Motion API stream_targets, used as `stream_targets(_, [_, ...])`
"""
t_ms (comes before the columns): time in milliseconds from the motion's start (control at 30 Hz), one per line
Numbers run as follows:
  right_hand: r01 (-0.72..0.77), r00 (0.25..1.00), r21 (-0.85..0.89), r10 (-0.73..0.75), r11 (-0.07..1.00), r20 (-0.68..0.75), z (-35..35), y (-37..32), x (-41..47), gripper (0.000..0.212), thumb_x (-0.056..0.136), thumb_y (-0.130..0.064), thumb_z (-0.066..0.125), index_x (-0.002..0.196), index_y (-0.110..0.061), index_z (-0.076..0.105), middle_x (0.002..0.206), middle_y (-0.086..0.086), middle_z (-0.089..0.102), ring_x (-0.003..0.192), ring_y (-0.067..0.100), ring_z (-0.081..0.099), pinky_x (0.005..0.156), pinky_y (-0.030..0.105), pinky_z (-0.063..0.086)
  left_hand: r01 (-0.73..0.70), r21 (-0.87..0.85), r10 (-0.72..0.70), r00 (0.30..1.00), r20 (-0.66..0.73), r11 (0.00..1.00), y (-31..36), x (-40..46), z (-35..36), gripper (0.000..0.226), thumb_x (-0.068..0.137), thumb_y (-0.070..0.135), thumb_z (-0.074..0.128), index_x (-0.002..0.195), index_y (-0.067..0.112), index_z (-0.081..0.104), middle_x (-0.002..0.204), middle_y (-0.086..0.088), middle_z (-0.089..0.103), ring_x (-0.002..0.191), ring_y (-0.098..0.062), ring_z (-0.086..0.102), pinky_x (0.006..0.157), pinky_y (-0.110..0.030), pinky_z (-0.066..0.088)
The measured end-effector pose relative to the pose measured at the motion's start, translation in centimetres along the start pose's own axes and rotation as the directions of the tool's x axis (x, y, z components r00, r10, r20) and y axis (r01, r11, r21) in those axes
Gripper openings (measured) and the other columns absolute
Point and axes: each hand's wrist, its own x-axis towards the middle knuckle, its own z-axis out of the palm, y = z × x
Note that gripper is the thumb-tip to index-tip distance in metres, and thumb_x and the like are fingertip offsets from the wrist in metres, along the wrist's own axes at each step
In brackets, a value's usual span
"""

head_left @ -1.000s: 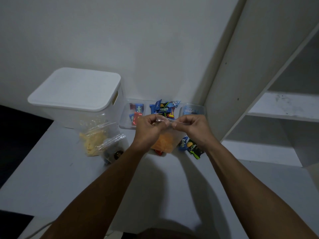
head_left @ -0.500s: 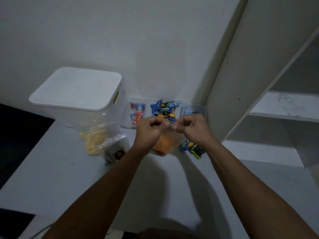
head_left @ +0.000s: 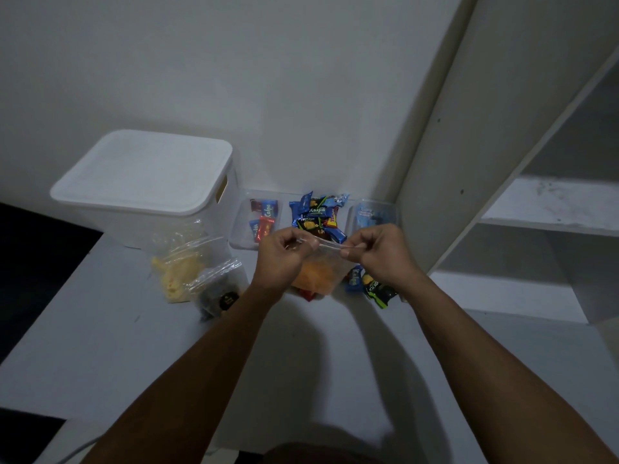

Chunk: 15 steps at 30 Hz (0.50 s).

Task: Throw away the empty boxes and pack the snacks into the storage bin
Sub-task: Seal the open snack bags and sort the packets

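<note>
Two hands meet at the centre of the view, each pinching the top edge of a clear zip bag of orange snacks. The left hand has its grip closed on the bag's left corner, the right hand on the right corner, the strip stretched between them. The bag hangs just above the white surface. At ten o'clock stands the lidded white storage bin. Just beside it, at nine o'clock, lie a bag of yellow snacks and a bag of dark snacks, touching. At twelve o'clock, clear trays hold wrapped candies. At three o'clock, two loose packets lie near a white shelf unit.
</note>
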Motion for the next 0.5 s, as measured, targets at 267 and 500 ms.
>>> stream_targets(267, [-0.005, 1.000, 0.018, 0.005, 1.000, 0.014, -0.9, 0.3, -0.1, 0.007, 0.076, -0.012, 0.078, 0.076, -0.016, 0.072, 0.067, -0.003, 0.070, 0.065, 0.009, 0.068, 0.070, 0.030, 0.058, 0.036, -0.045, -0.037, 0.999, -0.025, 0.998, -0.8, 0.7, -1.0, 0.006, 0.083, 0.010, 0.069, 0.086, 0.013, 0.073, 0.084, 0.000, 0.073, 0.081, -0.011, 0.068, 0.076, -0.026, 0.054])
stream_targets(500, [0.012, 1.000, 0.030, -0.012, 0.999, 0.018, -0.2, 0.2, -0.1, 0.011, 0.076, -0.012, 0.078, 0.074, -0.020, 0.072, 0.063, -0.006, 0.070, 0.066, 0.006, 0.069, 0.071, 0.026, 0.057, 0.022, -0.046, -0.027, 0.992, -0.121, 0.999, -1.7, 0.4, -1.0, 0.013, 0.085, 0.010, 0.067, 0.094, 0.004, 0.073, 0.083, 0.000, 0.072, 0.075, 0.000, 0.066, 0.071, -0.021, 0.052])
